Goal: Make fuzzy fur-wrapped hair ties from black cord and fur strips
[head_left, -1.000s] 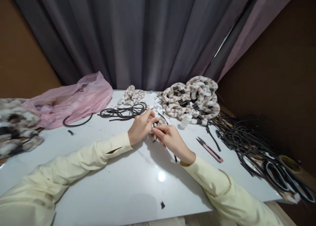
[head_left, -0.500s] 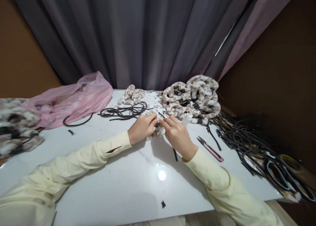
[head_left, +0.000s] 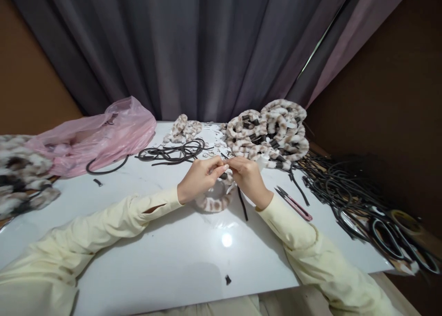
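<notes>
My left hand (head_left: 202, 178) and my right hand (head_left: 249, 178) meet over the white table (head_left: 155, 256), fingers pinched together. What lies between the fingertips is too small to make out. Just below them is a fluffy white-and-brown ring (head_left: 213, 202), with a dark part near my left fingertips and a small white tag beside my right hand. From under my right hand a black cord (head_left: 243, 204) runs down onto the tabletop.
Pink-handled snips (head_left: 295, 204) lie right of my right hand. Behind are coiled black cords (head_left: 172, 152), a fluffy ring pile (head_left: 283, 131) and small metal rings. A pink bag (head_left: 103, 138) stands left; tangled cords (head_left: 338, 182) crowd the right edge.
The fluffy ring, mostly hidden before, now shows below my hands. My right hand has turned, its fingers pointing more to the left, and both hands remain together.
</notes>
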`<state>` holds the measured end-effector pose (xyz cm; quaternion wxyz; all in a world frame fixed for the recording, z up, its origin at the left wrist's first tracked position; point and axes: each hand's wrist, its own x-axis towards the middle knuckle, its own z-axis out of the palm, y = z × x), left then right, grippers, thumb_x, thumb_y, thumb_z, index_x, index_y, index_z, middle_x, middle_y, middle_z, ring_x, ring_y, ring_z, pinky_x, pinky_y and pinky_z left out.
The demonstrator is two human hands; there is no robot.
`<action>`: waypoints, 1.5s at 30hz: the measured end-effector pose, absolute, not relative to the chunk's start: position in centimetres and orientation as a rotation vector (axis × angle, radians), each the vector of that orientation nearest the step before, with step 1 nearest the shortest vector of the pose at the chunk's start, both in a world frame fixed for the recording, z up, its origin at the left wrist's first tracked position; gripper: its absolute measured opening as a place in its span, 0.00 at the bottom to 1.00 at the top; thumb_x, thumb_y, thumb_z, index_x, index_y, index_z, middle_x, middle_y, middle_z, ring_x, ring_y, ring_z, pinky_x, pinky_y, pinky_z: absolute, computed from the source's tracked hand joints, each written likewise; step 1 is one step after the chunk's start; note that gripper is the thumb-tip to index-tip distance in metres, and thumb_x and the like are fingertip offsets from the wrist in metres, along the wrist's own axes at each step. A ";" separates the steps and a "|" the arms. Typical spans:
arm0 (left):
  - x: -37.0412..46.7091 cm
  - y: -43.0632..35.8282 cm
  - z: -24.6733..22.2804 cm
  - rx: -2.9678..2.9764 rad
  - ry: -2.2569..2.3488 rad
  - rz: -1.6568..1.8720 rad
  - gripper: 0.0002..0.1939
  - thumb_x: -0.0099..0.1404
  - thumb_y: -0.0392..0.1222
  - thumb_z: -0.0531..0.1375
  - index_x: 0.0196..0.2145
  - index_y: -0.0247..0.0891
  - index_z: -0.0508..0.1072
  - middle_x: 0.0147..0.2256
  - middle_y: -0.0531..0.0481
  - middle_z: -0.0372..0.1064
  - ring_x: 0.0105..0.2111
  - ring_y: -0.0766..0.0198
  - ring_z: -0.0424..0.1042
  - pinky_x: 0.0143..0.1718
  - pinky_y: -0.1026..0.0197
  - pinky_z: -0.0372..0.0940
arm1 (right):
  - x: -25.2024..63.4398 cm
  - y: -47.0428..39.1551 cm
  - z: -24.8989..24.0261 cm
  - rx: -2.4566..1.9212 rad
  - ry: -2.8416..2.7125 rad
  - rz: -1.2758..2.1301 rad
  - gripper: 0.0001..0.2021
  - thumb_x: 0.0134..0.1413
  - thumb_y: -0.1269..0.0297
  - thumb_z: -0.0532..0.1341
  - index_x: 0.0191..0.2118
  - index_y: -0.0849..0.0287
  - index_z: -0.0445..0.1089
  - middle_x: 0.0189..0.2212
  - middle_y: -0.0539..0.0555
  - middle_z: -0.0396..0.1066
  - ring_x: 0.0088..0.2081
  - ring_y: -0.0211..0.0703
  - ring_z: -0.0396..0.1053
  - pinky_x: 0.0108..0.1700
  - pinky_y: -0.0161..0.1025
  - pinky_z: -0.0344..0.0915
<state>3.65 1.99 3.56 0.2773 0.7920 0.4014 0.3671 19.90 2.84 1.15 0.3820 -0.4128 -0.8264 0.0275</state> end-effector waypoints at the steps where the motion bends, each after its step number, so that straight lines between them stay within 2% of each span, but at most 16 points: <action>1: 3.6 1.9 3.5 2.130 1.074 0.979 0.10 0.62 0.41 0.53 0.24 0.37 0.64 0.19 0.58 0.56 0.20 0.71 0.54 0.24 0.68 0.50 | 19.9 3.0 1.1 -1.047 -2.108 0.101 0.17 0.47 0.81 0.49 0.34 0.64 0.74 0.30 0.57 0.74 0.34 0.43 0.69 0.36 0.37 0.64; 6: 3.7 2.6 2.7 2.047 1.083 0.906 0.09 0.61 0.42 0.54 0.25 0.38 0.63 0.17 0.59 0.59 0.19 0.70 0.57 0.24 0.68 0.52 | 20.0 3.6 1.1 -1.136 -2.149 0.286 0.16 0.46 0.81 0.51 0.33 0.62 0.75 0.27 0.55 0.75 0.30 0.42 0.70 0.33 0.35 0.64; 10: 3.8 3.7 2.0 1.716 1.076 0.890 0.10 0.60 0.42 0.55 0.24 0.38 0.60 0.15 0.59 0.60 0.16 0.71 0.56 0.20 0.69 0.50 | 20.0 3.0 1.6 -1.209 -2.008 0.053 0.18 0.47 0.80 0.52 0.40 0.62 0.73 0.42 0.59 0.73 0.42 0.49 0.68 0.43 0.44 0.64; 12: 3.7 4.2 2.0 1.478 1.052 0.920 0.10 0.60 0.41 0.56 0.24 0.37 0.59 0.15 0.58 0.60 0.15 0.73 0.55 0.18 0.71 0.49 | 19.7 2.1 2.0 -1.203 -1.910 -0.064 0.18 0.46 0.80 0.51 0.39 0.60 0.73 0.41 0.58 0.73 0.43 0.50 0.67 0.44 0.46 0.64; 15: 3.6 4.8 2.3 1.104 0.971 0.945 0.10 0.61 0.38 0.55 0.24 0.36 0.59 0.15 0.57 0.60 0.15 0.75 0.55 0.17 0.73 0.48 | 18.8 0.5 2.2 -1.248 -1.873 0.130 0.15 0.44 0.79 0.52 0.31 0.59 0.74 0.34 0.55 0.75 0.35 0.47 0.70 0.38 0.41 0.67; 19: 3.3 5.4 3.0 0.830 0.836 0.890 0.12 0.63 0.30 0.52 0.22 0.35 0.57 0.15 0.56 0.57 0.14 0.77 0.53 0.16 0.75 0.50 | 17.4 -0.1 1.5 -1.262 -1.913 0.532 0.16 0.48 0.76 0.51 0.41 0.60 0.70 0.34 0.55 0.75 0.29 0.42 0.71 0.31 0.37 0.67; 22: 3.3 5.4 3.5 0.797 0.795 0.830 0.14 0.63 0.28 0.49 0.20 0.35 0.56 0.14 0.58 0.52 0.12 0.78 0.49 0.15 0.75 0.49 | 16.7 0.5 0.5 -1.241 -1.825 0.877 0.12 0.54 0.69 0.51 0.45 0.59 0.63 0.20 0.48 0.69 0.18 0.37 0.65 0.21 0.34 0.62; 25: 3.4 5.2 4.0 0.772 0.748 0.788 0.13 0.64 0.29 0.48 0.22 0.34 0.59 0.13 0.59 0.50 0.11 0.77 0.50 0.15 0.75 0.52 | 16.3 1.2 0.0 -1.230 -1.647 1.138 0.07 0.55 0.64 0.52 0.41 0.57 0.59 0.15 0.42 0.61 0.14 0.34 0.59 0.15 0.30 0.56; 29: 3.4 5.0 4.3 0.729 0.680 0.761 0.13 0.64 0.26 0.46 0.23 0.33 0.60 0.12 0.59 0.49 0.11 0.77 0.49 0.13 0.76 0.49 | 16.0 1.3 -0.1 -1.149 -1.470 1.128 0.03 0.54 0.65 0.53 0.34 0.57 0.59 0.14 0.42 0.60 0.14 0.32 0.57 0.16 0.30 0.55; 30: 3.3 5.0 4.4 0.716 0.665 0.756 0.14 0.64 0.26 0.45 0.23 0.34 0.59 0.12 0.59 0.49 0.10 0.77 0.48 0.13 0.77 0.48 | 16.0 1.2 0.0 -1.133 -1.432 1.090 0.03 0.54 0.65 0.54 0.32 0.57 0.59 0.12 0.42 0.59 0.13 0.32 0.56 0.16 0.30 0.54; 33: 3.1 5.0 4.6 0.679 0.641 0.755 0.14 0.63 0.25 0.45 0.22 0.34 0.58 0.13 0.59 0.48 0.10 0.77 0.48 0.12 0.77 0.49 | 16.0 0.7 0.3 -1.082 -1.344 0.981 0.12 0.54 0.62 0.55 0.23 0.57 0.56 0.10 0.43 0.58 0.14 0.31 0.55 0.18 0.30 0.54; 35: 3.1 4.9 4.9 0.664 0.629 0.748 0.14 0.64 0.26 0.45 0.22 0.34 0.58 0.13 0.59 0.48 0.11 0.76 0.50 0.13 0.76 0.52 | 16.0 0.7 0.3 -1.000 -1.335 1.005 0.12 0.53 0.59 0.57 0.23 0.57 0.56 0.12 0.44 0.60 0.14 0.32 0.57 0.18 0.31 0.56; 37: 3.1 4.8 5.3 0.668 0.628 0.725 0.13 0.64 0.26 0.45 0.23 0.34 0.59 0.13 0.59 0.49 0.11 0.76 0.50 0.14 0.75 0.54 | 15.9 0.9 0.2 -0.902 -1.339 1.114 0.11 0.50 0.56 0.59 0.30 0.57 0.60 0.15 0.44 0.63 0.16 0.34 0.60 0.18 0.32 0.59; 40: 3.2 4.5 5.5 0.682 0.656 0.706 0.14 0.66 0.27 0.44 0.26 0.34 0.61 0.12 0.60 0.48 0.10 0.76 0.49 0.13 0.75 0.54 | 15.8 1.4 -0.2 -0.843 -1.345 1.261 0.16 0.46 0.53 0.62 0.38 0.57 0.62 0.18 0.45 0.65 0.18 0.35 0.62 0.17 0.33 0.62; 45: 3.4 4.2 4.7 0.808 0.724 0.754 0.15 0.66 0.32 0.49 0.21 0.33 0.61 0.13 0.59 0.51 0.11 0.77 0.52 0.15 0.74 0.55 | 15.8 1.8 -0.5 -1.032 -1.191 1.107 0.13 0.44 0.56 0.63 0.25 0.59 0.61 0.16 0.46 0.65 0.18 0.35 0.64 0.22 0.34 0.65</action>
